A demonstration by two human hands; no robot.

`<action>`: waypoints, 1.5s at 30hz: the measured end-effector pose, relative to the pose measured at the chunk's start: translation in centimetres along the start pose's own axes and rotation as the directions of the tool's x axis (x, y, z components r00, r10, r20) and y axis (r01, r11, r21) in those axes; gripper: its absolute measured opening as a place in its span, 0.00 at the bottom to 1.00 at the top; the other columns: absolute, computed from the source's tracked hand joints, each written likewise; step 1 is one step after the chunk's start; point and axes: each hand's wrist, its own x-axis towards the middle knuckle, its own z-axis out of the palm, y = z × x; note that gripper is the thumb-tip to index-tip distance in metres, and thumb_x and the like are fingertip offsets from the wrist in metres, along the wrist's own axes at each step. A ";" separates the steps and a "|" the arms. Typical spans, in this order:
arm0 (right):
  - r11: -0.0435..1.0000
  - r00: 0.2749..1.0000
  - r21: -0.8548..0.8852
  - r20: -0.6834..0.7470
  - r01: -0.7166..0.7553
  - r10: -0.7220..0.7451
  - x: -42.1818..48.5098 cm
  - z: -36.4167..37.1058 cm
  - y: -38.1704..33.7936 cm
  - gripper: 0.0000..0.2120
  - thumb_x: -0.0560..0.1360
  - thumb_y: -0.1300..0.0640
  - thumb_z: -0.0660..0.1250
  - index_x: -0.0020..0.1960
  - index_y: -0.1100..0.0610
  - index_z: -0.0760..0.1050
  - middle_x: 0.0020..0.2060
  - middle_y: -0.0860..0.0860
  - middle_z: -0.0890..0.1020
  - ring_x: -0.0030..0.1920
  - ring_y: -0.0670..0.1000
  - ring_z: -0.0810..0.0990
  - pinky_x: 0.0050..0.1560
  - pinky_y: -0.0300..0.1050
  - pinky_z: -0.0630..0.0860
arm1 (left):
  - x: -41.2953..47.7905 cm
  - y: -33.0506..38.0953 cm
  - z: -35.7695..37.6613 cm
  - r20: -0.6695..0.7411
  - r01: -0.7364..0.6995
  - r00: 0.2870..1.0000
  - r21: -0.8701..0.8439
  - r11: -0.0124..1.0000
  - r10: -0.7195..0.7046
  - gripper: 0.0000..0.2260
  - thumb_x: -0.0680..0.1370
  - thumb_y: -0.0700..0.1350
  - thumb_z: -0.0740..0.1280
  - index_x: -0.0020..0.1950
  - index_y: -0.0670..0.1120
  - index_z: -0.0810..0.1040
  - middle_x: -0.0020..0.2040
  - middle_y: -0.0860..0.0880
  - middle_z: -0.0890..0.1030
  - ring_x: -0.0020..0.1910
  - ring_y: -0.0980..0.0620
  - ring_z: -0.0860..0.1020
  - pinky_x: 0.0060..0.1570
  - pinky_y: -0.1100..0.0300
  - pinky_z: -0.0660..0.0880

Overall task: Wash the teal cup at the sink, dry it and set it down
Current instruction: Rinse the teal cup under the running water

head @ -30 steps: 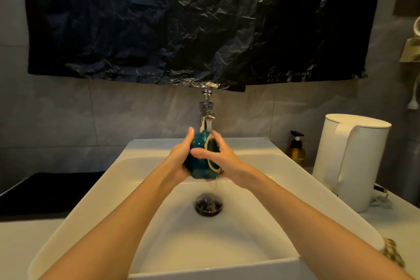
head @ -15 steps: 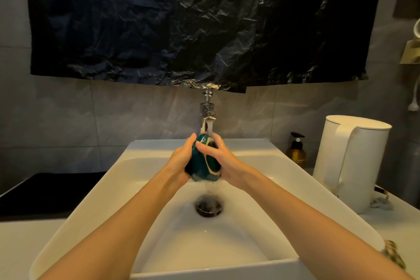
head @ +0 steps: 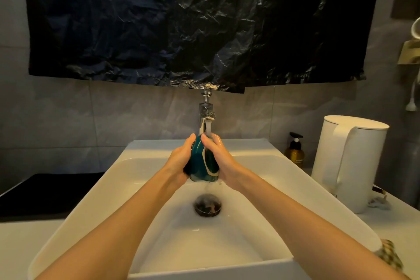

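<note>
left grip and right grip both wrapped round teal cup between them | likely rigid, light, wet-slick, breakable | hold the belly, not the rim

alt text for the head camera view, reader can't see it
A left hand and a right hand grip a teal cup between them under a running tap, over a white sink. A white kettle and an amber pump bottle stand right of the sink.
</note>
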 end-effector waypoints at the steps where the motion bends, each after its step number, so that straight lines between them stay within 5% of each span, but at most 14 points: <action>1: 1.000 1.000 -0.010 0.010 0.012 -0.012 -0.2 0.0 0.0 0.11 0.71 0.34 0.64 0.52 0.28 0.66 0.64 0.51 0.72 0.61 0.56 0.74 0.60 0.58 0.76 | 0.0 0.0 -0.1 -0.002 -0.002 1.000 0.003 1.000 0.002 0.17 0.78 0.60 0.59 0.56 0.48 0.75 0.54 0.44 0.79 0.55 0.44 0.76 0.57 0.47 0.76; 7: 1.000 0.999 0.024 -0.044 -0.007 0.008 -0.4 -0.4 -0.4 0.02 0.77 0.38 0.59 0.49 0.32 0.67 0.61 0.49 0.73 0.61 0.54 0.73 0.61 0.54 0.76 | -0.3 -0.1 0.0 0.060 -0.001 0.998 -0.028 1.000 0.003 0.17 0.78 0.60 0.59 0.55 0.49 0.76 0.54 0.44 0.80 0.56 0.44 0.77 0.58 0.46 0.75; 12: 0.992 0.989 0.123 -0.149 -0.004 0.022 -0.3 0.8 -0.1 0.22 0.74 0.36 0.63 0.66 0.35 0.61 0.64 0.49 0.70 0.61 0.55 0.72 0.56 0.54 0.77 | -0.8 0.3 0.0 0.039 -0.049 0.998 0.000 0.999 0.048 0.17 0.78 0.59 0.59 0.57 0.48 0.75 0.53 0.45 0.80 0.53 0.45 0.78 0.46 0.52 0.78; 17: 0.937 0.983 0.323 -0.081 -0.131 0.165 -0.3 0.5 -0.3 0.31 0.64 0.32 0.71 0.62 0.37 0.64 0.59 0.52 0.75 0.57 0.58 0.76 0.51 0.60 0.79 | -1.2 -0.1 0.2 0.132 -0.222 0.970 0.150 0.963 0.203 0.14 0.78 0.58 0.60 0.54 0.50 0.78 0.51 0.48 0.82 0.52 0.50 0.80 0.51 0.56 0.78; 22: 0.993 0.990 0.102 -0.136 0.057 -0.043 -0.7 -0.9 -0.1 0.20 0.74 0.37 0.63 0.62 0.40 0.63 0.58 0.53 0.74 0.54 0.54 0.77 0.46 0.51 0.81 | -1.6 -0.3 1.4 0.199 -0.111 0.974 0.010 0.994 0.107 0.16 0.78 0.57 0.60 0.59 0.49 0.74 0.55 0.45 0.79 0.56 0.47 0.77 0.55 0.51 0.77; 26: 0.970 0.975 -0.132 -0.070 0.202 -0.212 -0.4 0.3 0.9 0.35 0.63 0.28 0.64 0.67 0.34 0.60 0.64 0.53 0.69 0.60 0.53 0.74 0.57 0.52 0.78 | -1.2 0.4 0.9 0.097 -0.010 0.995 -0.040 0.999 0.014 0.17 0.79 0.59 0.58 0.58 0.49 0.75 0.53 0.43 0.79 0.54 0.45 0.77 0.48 0.50 0.78; 30: 0.978 0.984 -0.122 -0.037 0.167 -0.173 -0.3 0.4 0.8 0.25 0.69 0.28 0.61 0.63 0.32 0.61 0.64 0.51 0.66 0.63 0.54 0.71 0.61 0.54 0.76 | -1.0 0.3 0.7 0.043 -0.025 0.999 0.009 1.000 0.025 0.21 0.74 0.66 0.62 0.54 0.50 0.78 0.53 0.44 0.80 0.53 0.46 0.78 0.48 0.51 0.78; 33: 0.994 0.994 -0.060 -0.063 0.090 -0.094 0.2 -0.1 0.8 0.17 0.74 0.30 0.55 0.60 0.32 0.62 0.64 0.51 0.68 0.62 0.53 0.72 0.62 0.55 0.75 | -0.8 0.3 0.9 -0.028 -0.060 0.998 0.081 0.995 0.062 0.18 0.78 0.60 0.59 0.53 0.47 0.76 0.49 0.45 0.80 0.48 0.47 0.78 0.49 0.51 0.78; 37: 1.000 0.998 0.022 -0.054 0.021 -0.020 0.4 -0.1 0.6 0.17 0.78 0.33 0.50 0.62 0.37 0.64 0.60 0.52 0.74 0.60 0.54 0.75 0.61 0.55 0.76 | -0.9 0.4 1.0 -0.096 -0.089 0.990 0.136 0.987 0.103 0.16 0.78 0.59 0.59 0.52 0.47 0.74 0.50 0.46 0.79 0.50 0.46 0.77 0.50 0.53 0.78; 41: 0.998 0.998 0.050 0.045 0.033 -0.035 0.1 -0.3 0.6 0.15 0.74 0.33 0.60 0.60 0.31 0.66 0.62 0.53 0.73 0.61 0.56 0.75 0.59 0.60 0.76 | -1.1 0.4 0.8 -0.106 -0.146 0.980 0.181 0.973 0.167 0.14 0.78 0.58 0.59 0.41 0.49 0.72 0.42 0.48 0.77 0.45 0.49 0.76 0.44 0.56 0.74; 45: 0.994 0.998 0.093 0.022 0.049 -0.052 0.0 -1.0 0.3 0.11 0.78 0.38 0.58 0.59 0.37 0.67 0.59 0.52 0.75 0.59 0.55 0.76 0.59 0.59 0.76 | -1.0 0.2 1.0 -0.076 -0.188 0.975 0.225 0.956 0.209 0.14 0.78 0.58 0.59 0.44 0.48 0.73 0.46 0.47 0.78 0.49 0.48 0.76 0.46 0.58 0.74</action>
